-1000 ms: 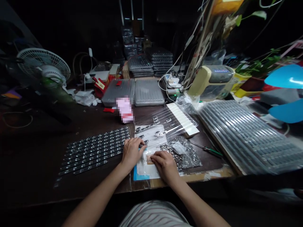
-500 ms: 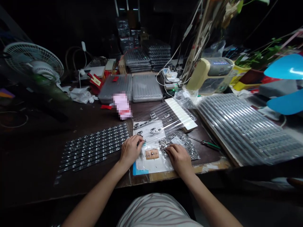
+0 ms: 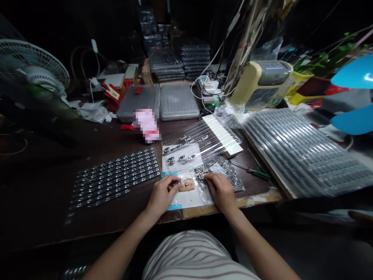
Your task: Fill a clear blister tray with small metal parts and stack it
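Observation:
My left hand (image 3: 161, 196) is closed in a pinch on a small dark metal part (image 3: 176, 182), at the left edge of a small tan block (image 3: 186, 185). The block lies on a white sheet under clear plastic and has a small metal piece at its middle. My right hand (image 3: 223, 193) has its fingertips drawn together at the heap of tiny shiny metal pieces (image 3: 201, 173) at the mouth of a clear bag (image 3: 237, 181); what they hold is hidden. Beyond, several loose metal parts (image 3: 183, 158) lie on a ribbed clear tray (image 3: 198, 136).
Dark strips with shiny fittings (image 3: 116, 177) lie in rows at left. A green-handled screwdriver (image 3: 258, 173) rests right of the bag. Ribbed clear trays (image 3: 303, 151) are stacked at right. A fan (image 3: 35, 66), a beige machine (image 3: 262, 85) and closed clear cases (image 3: 179, 103) stand behind.
My left hand has come from the loose parts on the ribbed tray down to the tan block, with a small metal part in its fingers. My right hand stays by the heap. The view shifted slightly.

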### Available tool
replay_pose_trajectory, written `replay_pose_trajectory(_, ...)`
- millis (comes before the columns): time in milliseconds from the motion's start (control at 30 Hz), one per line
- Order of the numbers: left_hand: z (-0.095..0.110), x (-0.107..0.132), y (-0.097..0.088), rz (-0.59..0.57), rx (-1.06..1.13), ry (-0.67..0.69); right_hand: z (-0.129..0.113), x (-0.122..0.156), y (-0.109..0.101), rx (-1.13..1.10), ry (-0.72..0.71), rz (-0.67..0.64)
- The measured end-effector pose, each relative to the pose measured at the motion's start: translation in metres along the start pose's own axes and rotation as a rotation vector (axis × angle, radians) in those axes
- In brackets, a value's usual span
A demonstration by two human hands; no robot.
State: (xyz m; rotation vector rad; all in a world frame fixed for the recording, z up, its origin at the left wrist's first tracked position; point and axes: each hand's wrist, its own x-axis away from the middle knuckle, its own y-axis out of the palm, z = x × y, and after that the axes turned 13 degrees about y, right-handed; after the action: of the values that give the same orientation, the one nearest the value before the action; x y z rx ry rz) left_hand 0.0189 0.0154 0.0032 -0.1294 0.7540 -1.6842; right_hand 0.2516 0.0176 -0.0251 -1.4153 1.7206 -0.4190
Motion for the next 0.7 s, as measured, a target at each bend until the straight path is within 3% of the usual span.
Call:
replay_pose_trajectory(233, -0.005, 0.000, 0.021, -0.013, -0.074, 0.153, 0.001, 0.000, -0.001, -0.037, -0.017, 0.031)
replay_pose_trajectory(700, 0.002, -0.002, 0.024, -0.038, -0.189, 0.173, -0.004, 0.001, -0.003, -0.040, -0.012, -0.007)
